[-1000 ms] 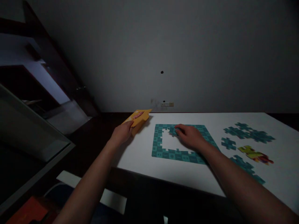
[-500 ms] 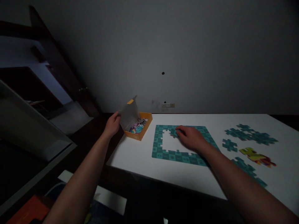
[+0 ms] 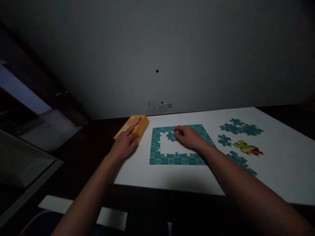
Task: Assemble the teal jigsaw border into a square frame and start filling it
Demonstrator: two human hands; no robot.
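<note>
- At the near-left corner of the white desk (image 3: 172, 177), your left hand (image 3: 125, 144) lies flat and released on the closed yellow box (image 3: 131, 127), fingers spread over its lid, gripping nothing.
- Just right of the box, your right hand (image 3: 188, 137) rests on the far side of the teal puzzle frame (image 3: 177, 159), fingertips pinching or pressing a teal piece (image 3: 171, 135) at the inner upper-left corner; in the dim light you cannot tell whether that piece is held or merely pushed flat.
- Inside the frame the bare desk shows through; only the border is joined.
- Well to the right lie loose teal clusters (image 3: 240, 128), a single teal piece (image 3: 224, 140), a yellow and red fragment (image 3: 247, 148) and another teal strip (image 3: 242, 162) beside your right forearm.
- Risk: the box sits close to the desk's left edge, so a heavy lean or a sideways shove from your left hand could tip it to the floor.
- Risk: pressing the piece in at a slant could buckle or pull apart the thin frame, since nothing anchors it.
- Risk: your right forearm passes near the loose strip and could sweep it off the near edge.
</note>
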